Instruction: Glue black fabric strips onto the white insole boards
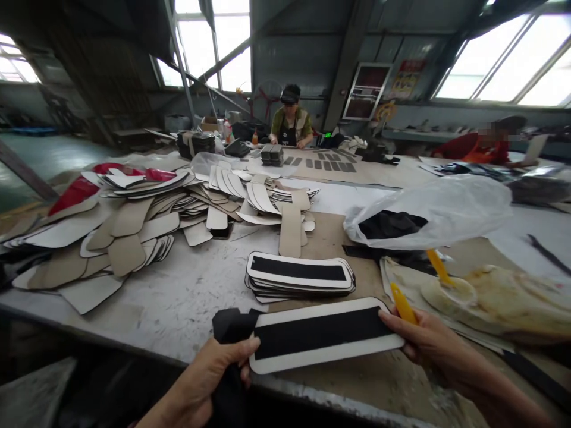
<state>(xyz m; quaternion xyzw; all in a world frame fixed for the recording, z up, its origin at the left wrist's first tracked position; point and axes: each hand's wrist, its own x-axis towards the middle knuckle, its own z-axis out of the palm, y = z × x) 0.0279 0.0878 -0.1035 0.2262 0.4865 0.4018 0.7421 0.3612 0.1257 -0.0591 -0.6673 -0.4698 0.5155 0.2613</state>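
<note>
A long white panel (330,359) with rounded corners and a black fabric band (321,330) along its middle is held level above the near table edge. My left hand (209,371) is closed on its left end, thumb on top. Loose black fabric (229,324) hangs beside and below that hand. My right hand (428,339) pinches the right end and also has a yellow-handled tool (404,304) in its grip; the tool's lower end is blurred. Just beyond the panel lies a stack of similar panels (297,270) with a black band on the top one.
Piles of beige and white panels (129,252) cover the left of the table (178,321). On the right are a plastic bag (450,208) holding black material and a small tub (459,292) with another yellow-handled tool (439,267). Two people (292,122) work across the table.
</note>
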